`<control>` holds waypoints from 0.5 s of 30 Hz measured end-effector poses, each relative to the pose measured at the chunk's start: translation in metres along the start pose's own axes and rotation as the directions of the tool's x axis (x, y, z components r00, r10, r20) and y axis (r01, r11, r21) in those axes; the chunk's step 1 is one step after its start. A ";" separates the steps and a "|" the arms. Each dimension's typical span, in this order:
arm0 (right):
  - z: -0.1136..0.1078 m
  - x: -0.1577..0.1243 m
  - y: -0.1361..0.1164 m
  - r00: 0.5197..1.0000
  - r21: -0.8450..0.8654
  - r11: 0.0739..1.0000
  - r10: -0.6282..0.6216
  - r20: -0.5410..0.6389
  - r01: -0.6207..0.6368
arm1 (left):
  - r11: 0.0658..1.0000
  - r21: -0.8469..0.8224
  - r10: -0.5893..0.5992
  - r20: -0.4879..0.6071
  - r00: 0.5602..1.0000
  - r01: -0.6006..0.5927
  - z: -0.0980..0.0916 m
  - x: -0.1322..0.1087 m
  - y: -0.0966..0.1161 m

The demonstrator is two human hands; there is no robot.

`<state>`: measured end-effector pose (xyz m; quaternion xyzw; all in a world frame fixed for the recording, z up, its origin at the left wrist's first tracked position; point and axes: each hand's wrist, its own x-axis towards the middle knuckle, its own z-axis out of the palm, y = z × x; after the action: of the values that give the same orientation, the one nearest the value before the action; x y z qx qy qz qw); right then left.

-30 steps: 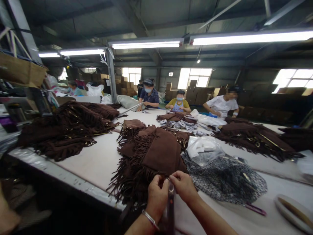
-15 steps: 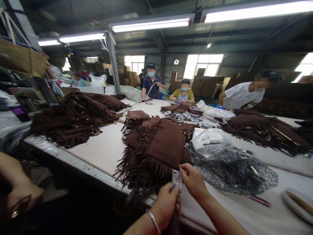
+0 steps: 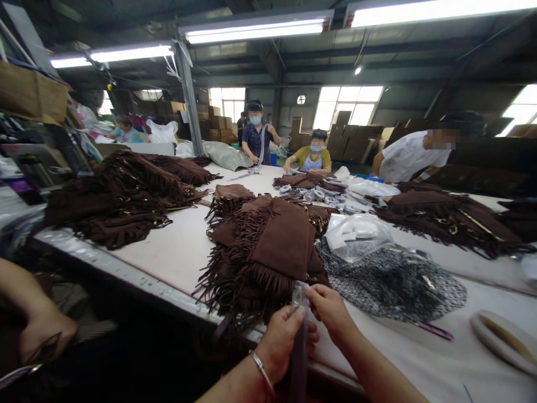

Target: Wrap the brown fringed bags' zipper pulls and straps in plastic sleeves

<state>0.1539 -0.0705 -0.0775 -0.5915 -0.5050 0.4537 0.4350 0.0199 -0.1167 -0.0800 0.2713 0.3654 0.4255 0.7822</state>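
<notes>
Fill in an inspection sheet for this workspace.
Surface: pale table, partly covered.
Job's things: strip with clear film at its top; brown fringed pile beyond.
Clutter: clear bag overlapping patterned cloth; pink tool; ring at right.
Grippers: left grip around strip; right grip pinching its top edge.
Cables: white strands beside post; whether cables, unclear.
Surroundings: co-workers across the table; another person's hand at left; boxes behind; lit lamps overhead.

Text: none can be read | patterned cloth [image 3: 390, 288], right of brown fringed pile [image 3: 281, 238]: marks cannot be deciphered
</notes>
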 end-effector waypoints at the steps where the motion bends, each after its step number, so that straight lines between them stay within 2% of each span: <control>1: 0.000 0.002 -0.004 0.998 -0.069 0.996 -0.063 -0.029 0.061 | 0.999 -0.046 -0.010 0.010 1.000 0.010 -0.001 -0.001 0.001; 3: 0.001 0.006 -0.012 0.985 -0.189 0.971 -0.159 -0.062 0.145 | 0.995 -0.094 -0.023 0.013 1.000 0.024 -0.002 -0.001 0.001; 5: 0.002 0.010 -0.017 0.977 -0.239 0.957 -0.190 -0.093 0.163 | 0.995 -0.095 -0.036 0.008 0.999 0.037 -0.003 -0.003 0.000; 9: 0.007 0.013 -0.018 0.974 -0.225 0.963 -0.182 -0.136 0.149 | 0.995 -0.087 -0.050 0.001 0.999 0.050 -0.003 -0.004 -0.004; 15: 0.007 0.009 -0.006 0.980 -0.170 0.979 -0.139 -0.143 0.114 | 0.999 0.021 -0.044 -0.087 0.995 0.046 -0.004 -0.004 -0.013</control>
<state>0.1462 -0.0601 -0.0737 -0.6245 -0.5416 0.3357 0.4517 0.0216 -0.1261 -0.0904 0.2534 0.4100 0.4150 0.7716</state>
